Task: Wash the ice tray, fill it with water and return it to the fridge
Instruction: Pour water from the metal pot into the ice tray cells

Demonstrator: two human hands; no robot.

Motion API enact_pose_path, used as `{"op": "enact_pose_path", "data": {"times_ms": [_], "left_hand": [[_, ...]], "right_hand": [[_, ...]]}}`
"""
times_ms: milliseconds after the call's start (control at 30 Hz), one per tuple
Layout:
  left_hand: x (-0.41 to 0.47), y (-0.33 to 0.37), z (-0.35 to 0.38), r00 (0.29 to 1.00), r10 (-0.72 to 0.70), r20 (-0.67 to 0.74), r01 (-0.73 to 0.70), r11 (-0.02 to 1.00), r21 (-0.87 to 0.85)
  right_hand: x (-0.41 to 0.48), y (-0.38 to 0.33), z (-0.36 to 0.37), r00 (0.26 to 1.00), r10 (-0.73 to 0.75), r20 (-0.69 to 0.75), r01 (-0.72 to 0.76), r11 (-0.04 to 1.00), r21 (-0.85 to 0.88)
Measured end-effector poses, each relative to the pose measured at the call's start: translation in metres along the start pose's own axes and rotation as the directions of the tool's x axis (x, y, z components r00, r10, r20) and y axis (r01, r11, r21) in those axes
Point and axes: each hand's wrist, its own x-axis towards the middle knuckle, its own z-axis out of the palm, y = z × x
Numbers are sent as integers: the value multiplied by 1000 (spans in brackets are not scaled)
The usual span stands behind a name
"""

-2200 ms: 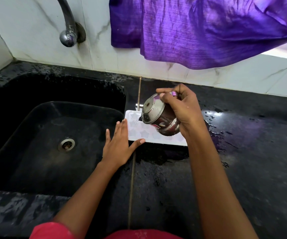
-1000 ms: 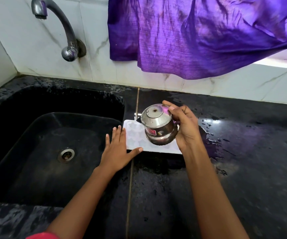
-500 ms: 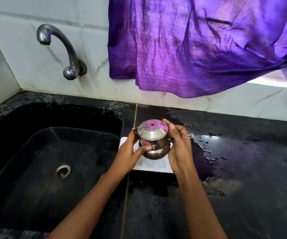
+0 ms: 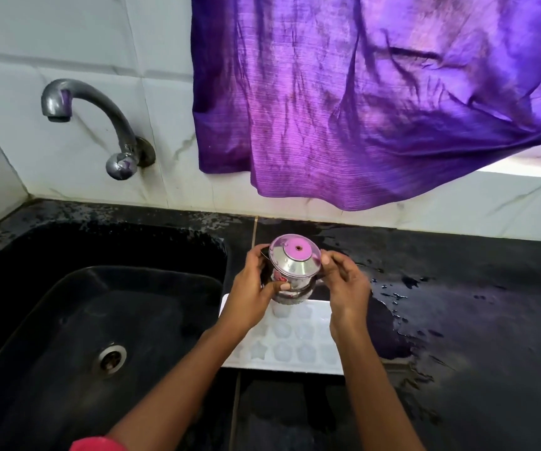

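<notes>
The left grip and right grip curl round opposite sides of a small steel pot, held above the far end of the white ice tray, which lies on the wet tabletop beside the sink

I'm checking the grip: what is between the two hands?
A small lidded steel pot, held by the left hand and the right hand over the ice tray, in the head view.
</notes>
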Motion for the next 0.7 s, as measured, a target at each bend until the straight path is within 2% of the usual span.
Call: {"op": "enact_pose_path", "data": {"times_ms": [200, 433, 700], "left_hand": [[31, -14, 7, 999, -35, -10, 35, 999, -8], [54, -37, 14, 995, -94, -29, 93, 995, -35], [59, -43, 15, 996, -77, -42, 77, 997, -1]], "right_hand": [[33, 8, 5, 999, -39, 32, 41, 997, -66], [64, 27, 11, 998, 9, 63, -1, 993, -117], [75, 39, 14, 997, 53, 57, -41, 980, -195]]}}
